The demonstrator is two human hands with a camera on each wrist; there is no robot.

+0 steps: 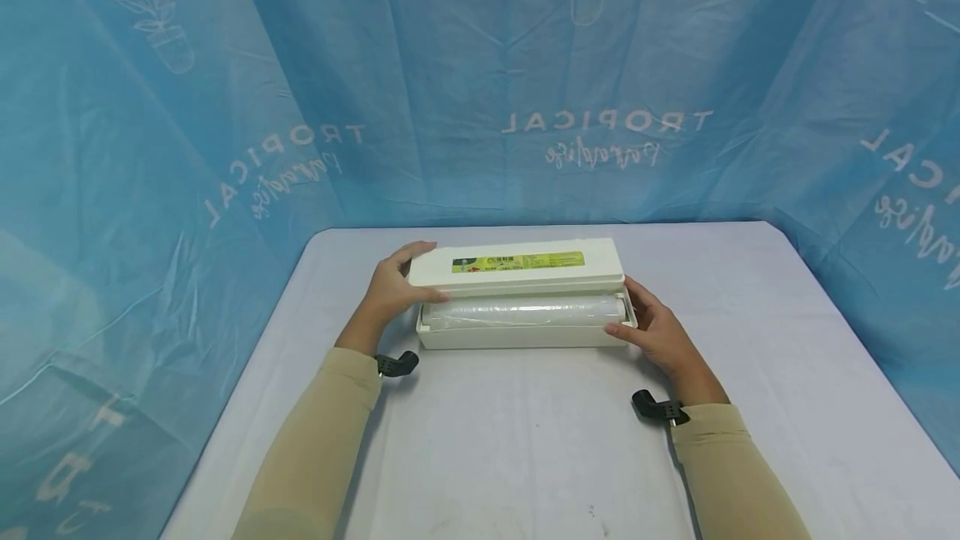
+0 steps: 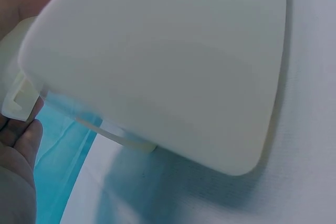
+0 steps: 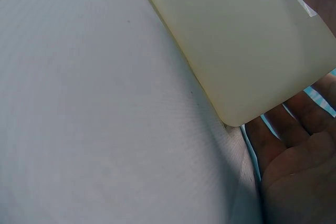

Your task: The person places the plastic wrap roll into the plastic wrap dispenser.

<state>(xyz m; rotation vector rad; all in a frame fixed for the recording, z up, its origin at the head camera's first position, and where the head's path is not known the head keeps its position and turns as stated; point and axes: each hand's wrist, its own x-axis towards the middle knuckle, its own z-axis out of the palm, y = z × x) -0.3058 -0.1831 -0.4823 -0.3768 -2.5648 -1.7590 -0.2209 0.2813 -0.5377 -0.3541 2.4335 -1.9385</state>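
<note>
A white cling film box (image 1: 517,338) lies lengthwise on the table. Inside it, a clear roll of cling film (image 1: 525,311) shows along the front. The white lid (image 1: 540,280) sits over the back part of the box, off the roll, and carries a yellow-green label (image 1: 517,262). My left hand (image 1: 390,286) grips the lid's left end, thumb at the front edge and fingers behind. At the opposite end, my right hand (image 1: 660,336) holds the box, thumb on its front wall. In the right wrist view, fingers (image 3: 299,114) spread past the box's end wall.
A white cloth covers the table (image 1: 525,440). Blue printed curtains (image 1: 465,107) hang behind it and along both sides. Black wrist straps (image 1: 397,363) with small cameras sit on both wrists, and a cable runs down beside the right sleeve (image 1: 735,465).
</note>
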